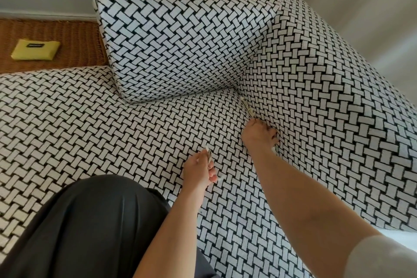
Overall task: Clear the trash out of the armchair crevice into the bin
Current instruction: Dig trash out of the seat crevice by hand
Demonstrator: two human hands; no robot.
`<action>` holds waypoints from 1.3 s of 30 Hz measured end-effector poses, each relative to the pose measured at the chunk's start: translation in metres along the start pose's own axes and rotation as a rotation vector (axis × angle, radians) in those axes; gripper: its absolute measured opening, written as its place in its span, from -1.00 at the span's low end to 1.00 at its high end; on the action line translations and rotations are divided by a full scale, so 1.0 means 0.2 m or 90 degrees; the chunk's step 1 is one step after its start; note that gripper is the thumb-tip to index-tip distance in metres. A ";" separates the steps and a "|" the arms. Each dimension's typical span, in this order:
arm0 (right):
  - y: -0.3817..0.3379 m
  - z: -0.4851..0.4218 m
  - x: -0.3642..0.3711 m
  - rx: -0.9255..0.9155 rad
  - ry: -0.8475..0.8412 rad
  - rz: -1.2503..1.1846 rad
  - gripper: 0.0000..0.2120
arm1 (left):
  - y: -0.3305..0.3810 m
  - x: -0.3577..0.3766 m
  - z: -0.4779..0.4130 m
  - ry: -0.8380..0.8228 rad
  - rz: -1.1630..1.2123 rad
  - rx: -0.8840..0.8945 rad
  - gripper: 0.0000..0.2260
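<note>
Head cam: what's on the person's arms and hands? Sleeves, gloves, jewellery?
No gloves on the left hand or the right hand, and no watch or bands on either wrist. Both forearms are uncovered. A pale grey sleeve covers the right upper arm at the lower right corner; no sleeve shows on the left arm.

Right hand [259, 135] at crevice [237, 90] between armchair seat [112, 131] and side cushion [316, 74]; fingers [272, 136] curled, apparently pinching end of paper strip [247, 108] wedged there. Left hand [198, 170] grips paper scraps [209, 154]. Yellow pouch [35, 49] on wicker surface [74, 36].
</note>
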State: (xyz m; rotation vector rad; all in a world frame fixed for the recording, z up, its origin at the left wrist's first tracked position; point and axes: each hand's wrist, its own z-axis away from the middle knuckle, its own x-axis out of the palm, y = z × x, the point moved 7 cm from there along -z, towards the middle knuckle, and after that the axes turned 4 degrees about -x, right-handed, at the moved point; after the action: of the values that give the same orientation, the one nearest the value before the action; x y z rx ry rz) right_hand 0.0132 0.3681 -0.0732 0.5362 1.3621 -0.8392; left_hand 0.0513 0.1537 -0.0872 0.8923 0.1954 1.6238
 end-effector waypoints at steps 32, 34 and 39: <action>-0.08 0.31 -0.04 -0.319 0.158 0.009 -0.67 | 0.00 0.02 -0.01 -0.021 0.002 0.008 -0.71; -0.13 0.39 -0.03 -0.360 0.168 -0.021 -0.68 | 0.00 0.02 0.01 -0.015 -0.004 0.010 -0.72; -0.24 0.51 -0.03 -0.425 0.172 -0.021 -0.74 | -0.02 -0.02 0.08 0.009 -0.045 0.011 -0.74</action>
State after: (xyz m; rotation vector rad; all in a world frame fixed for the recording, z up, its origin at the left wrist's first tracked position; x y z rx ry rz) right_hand 0.0396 0.2614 -0.0436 0.1022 1.7925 -0.2999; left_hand 0.0637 0.1457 -0.0806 0.8778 0.2493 1.5657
